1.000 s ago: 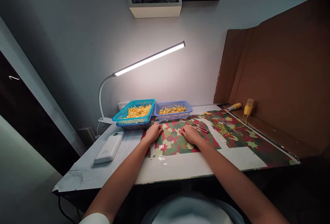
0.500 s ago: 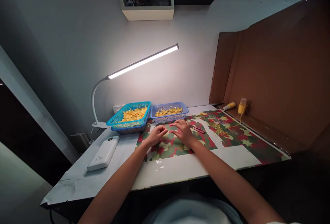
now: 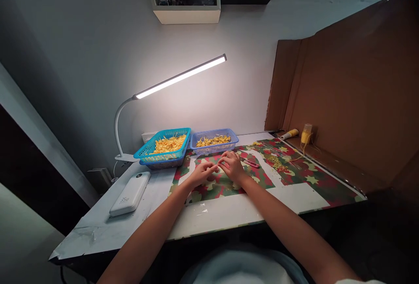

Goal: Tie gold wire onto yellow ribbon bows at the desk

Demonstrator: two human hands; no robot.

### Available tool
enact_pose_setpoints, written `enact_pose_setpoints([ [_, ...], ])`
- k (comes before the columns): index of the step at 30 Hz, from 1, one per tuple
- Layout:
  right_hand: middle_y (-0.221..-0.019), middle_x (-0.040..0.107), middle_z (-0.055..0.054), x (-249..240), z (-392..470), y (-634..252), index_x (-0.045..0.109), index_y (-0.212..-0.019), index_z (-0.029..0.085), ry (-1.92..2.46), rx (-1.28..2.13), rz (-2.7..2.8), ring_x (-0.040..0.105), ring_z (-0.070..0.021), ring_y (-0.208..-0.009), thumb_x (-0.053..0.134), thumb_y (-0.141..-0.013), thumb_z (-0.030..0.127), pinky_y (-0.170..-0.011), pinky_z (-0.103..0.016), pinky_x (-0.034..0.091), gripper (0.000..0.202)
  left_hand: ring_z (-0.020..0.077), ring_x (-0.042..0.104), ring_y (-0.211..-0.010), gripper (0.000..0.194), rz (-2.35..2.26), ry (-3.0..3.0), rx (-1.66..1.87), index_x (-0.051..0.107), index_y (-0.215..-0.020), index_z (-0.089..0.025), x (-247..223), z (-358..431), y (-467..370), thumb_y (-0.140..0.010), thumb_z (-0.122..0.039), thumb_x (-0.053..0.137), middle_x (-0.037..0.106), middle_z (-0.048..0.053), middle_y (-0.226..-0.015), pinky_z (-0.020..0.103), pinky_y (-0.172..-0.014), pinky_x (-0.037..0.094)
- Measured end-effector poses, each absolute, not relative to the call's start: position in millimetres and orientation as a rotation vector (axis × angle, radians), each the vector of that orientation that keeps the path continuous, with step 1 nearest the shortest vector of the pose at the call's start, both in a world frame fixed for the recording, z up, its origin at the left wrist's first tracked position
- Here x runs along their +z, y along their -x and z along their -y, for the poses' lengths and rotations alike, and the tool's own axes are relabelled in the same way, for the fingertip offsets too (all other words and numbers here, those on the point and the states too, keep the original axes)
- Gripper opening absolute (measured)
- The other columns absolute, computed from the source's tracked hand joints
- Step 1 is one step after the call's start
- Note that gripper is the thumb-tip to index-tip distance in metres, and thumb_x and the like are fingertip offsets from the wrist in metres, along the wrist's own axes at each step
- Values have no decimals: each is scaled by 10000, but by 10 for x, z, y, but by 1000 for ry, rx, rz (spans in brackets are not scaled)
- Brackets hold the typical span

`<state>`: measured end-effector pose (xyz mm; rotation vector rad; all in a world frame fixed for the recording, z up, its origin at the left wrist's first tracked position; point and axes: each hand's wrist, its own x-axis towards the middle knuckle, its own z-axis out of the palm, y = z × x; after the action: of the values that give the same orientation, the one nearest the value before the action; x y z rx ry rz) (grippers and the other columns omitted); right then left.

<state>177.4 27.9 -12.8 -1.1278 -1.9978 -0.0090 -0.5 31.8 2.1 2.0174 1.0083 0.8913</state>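
My left hand (image 3: 203,174) is closed in a pinch over the camouflage-patterned mat (image 3: 225,190), and whatever lies between its fingertips is too small to name. Touching or nearly touching those fingertips is my right hand (image 3: 231,167), its fingers curled and also drawn together around something I cannot make out. Just right of it lies a pink-handled cutter (image 3: 251,163). Behind the hands stands a purple-blue basket (image 3: 214,149) of thin yellow-brown pieces. A teal basket (image 3: 142,153) with paler yellow pieces sits to its left, stacked on a blue one.
A white power bank (image 3: 130,194) lies on the left of the table. Behind it, a lamp (image 3: 180,76) reaches over the baskets. Small yellow-green scraps (image 3: 276,163) are scattered at right, near a yellow-capped bottle (image 3: 306,135) and a cardboard wall (image 3: 340,100).
My left hand has moved right, bringing its fingertips up to my right hand's. My right fingers have curled in closer. The baskets and cutter have stayed in place.
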Motion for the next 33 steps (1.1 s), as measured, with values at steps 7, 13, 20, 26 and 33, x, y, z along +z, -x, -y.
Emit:
enact_pose_setpoints([
  [7,-987,589,-39,-181,-281,-1779,675,-818,220,1125,-45,2139,460,-189,-955,551,-863,238,-828,-334,265,133,68,406,-524,567,-953,-1455,1218,693,-848,-127,-134,-487,-46,-634,-649,629,638,48,-731,209,-484,328],
  [13,-958,595,-31,-112,-197,-1769,634,-842,201,1084,-74,2083,476,-177,-942,525,-880,249,-830,-322,274,125,71,427,-493,466,-1081,-1554,1180,748,-841,-128,-96,-407,-18,-643,-545,691,687,45,-707,210,-473,340],
  [20,-969,607,-49,-127,-218,-1772,598,-876,198,1118,-183,2181,468,-189,-957,420,-933,222,-836,-331,262,189,150,560,-587,345,-1152,-1929,1076,767,-781,-150,-112,-367,-26,-661,-465,692,721,54,-695,249,-551,424],
  [26,-993,604,-59,-145,-218,-1750,599,-909,200,1088,-225,2224,465,-199,-987,403,-942,234,-856,-342,257,202,108,487,-476,325,-1207,-2036,1063,741,-678,-152,-101,-337,-24,-674,-470,676,645,13,-540,217,-467,360],
  [33,-974,609,-45,-121,-243,-1747,597,-920,193,1074,292,1952,498,-179,-948,512,-873,231,-833,-307,358,104,104,501,-457,379,-1092,-1918,1037,691,-689,-142,-52,-283,-48,-706,-518,647,581,-8,-538,213,-441,380],
])
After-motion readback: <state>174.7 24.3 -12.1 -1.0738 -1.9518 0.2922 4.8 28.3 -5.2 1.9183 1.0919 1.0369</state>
